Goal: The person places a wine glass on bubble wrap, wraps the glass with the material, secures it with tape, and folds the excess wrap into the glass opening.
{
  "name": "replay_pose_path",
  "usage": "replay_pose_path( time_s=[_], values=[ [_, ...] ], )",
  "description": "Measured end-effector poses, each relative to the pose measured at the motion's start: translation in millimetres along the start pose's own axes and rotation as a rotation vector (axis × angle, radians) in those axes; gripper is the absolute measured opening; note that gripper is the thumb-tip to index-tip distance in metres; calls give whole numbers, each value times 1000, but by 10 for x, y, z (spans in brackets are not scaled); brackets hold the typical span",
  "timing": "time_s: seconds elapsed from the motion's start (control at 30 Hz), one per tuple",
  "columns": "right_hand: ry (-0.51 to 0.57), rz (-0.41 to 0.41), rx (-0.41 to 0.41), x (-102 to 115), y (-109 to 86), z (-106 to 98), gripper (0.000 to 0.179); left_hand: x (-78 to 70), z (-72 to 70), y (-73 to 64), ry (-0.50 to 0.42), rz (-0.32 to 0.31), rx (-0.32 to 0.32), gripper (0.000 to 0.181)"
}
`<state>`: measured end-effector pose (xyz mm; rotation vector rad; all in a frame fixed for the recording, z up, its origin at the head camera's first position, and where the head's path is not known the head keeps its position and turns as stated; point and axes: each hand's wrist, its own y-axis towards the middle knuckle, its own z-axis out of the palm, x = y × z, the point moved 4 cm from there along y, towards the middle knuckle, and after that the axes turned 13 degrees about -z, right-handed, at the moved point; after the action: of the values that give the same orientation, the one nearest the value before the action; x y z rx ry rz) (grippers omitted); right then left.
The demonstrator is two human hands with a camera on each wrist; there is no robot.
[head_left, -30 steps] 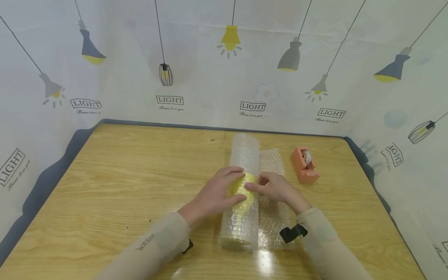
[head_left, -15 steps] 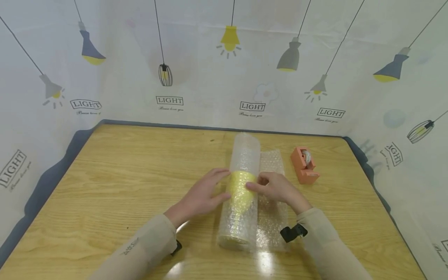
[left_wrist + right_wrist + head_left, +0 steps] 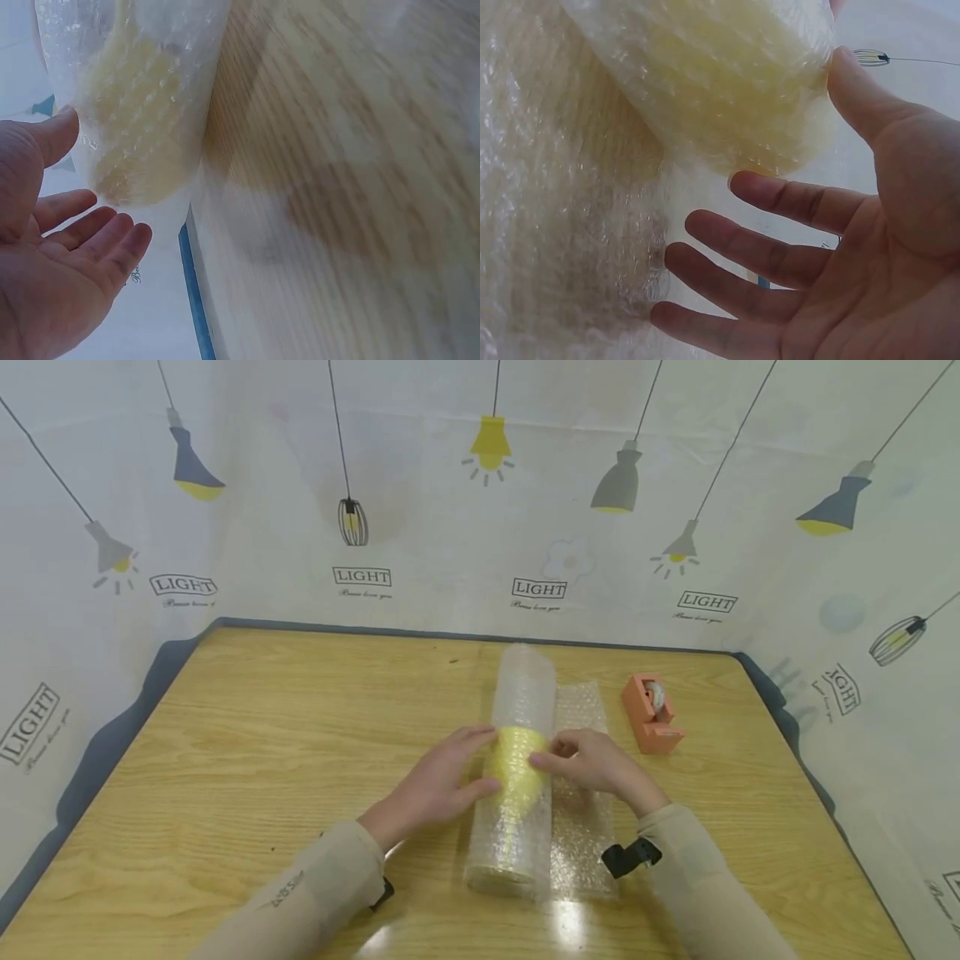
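A roll of clear bubble wrap (image 3: 525, 685) lies lengthwise on the table, wound around something yellow (image 3: 517, 777) that shows through its middle. From its right side a loose flap of bubble wrap (image 3: 585, 847) spreads flat. My left hand (image 3: 427, 785) is at the roll's left side, thumb and fingers spread; the left wrist view shows the palm facing the wrap with the fingers (image 3: 97, 240) loosely extended. On the right side, my right hand (image 3: 597, 768) touches the roll with its thumb. Its other fingers (image 3: 757, 255) are spread and fairly straight beside the wrap in the right wrist view.
An orange tape dispenser (image 3: 652, 714) with a roll of tape stands to the right of the flap. The wooden table (image 3: 315, 718) meets a lamp-printed cloth backdrop (image 3: 435, 527) behind and at both sides. Black straps circle the wrists.
My left hand has drawn back leftward from over the roll to its left side, then edged slightly toward it again. The right hand stays almost still. The roll's near end has shifted slightly left.
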<state>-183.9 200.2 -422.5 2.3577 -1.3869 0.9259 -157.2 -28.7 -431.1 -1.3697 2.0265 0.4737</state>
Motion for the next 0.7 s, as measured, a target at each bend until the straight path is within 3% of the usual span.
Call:
replay_pose_path(
  time_s=[0.33, 0.7],
  values=[
    [45, -43, 15, -73, -32, -10, 39, -78, 50, 21, 4, 0, -8, 73],
    [81, -61, 38, -28, 20, 43, 38, -91, -20, -42, 1, 20, -43, 73]
  ],
)
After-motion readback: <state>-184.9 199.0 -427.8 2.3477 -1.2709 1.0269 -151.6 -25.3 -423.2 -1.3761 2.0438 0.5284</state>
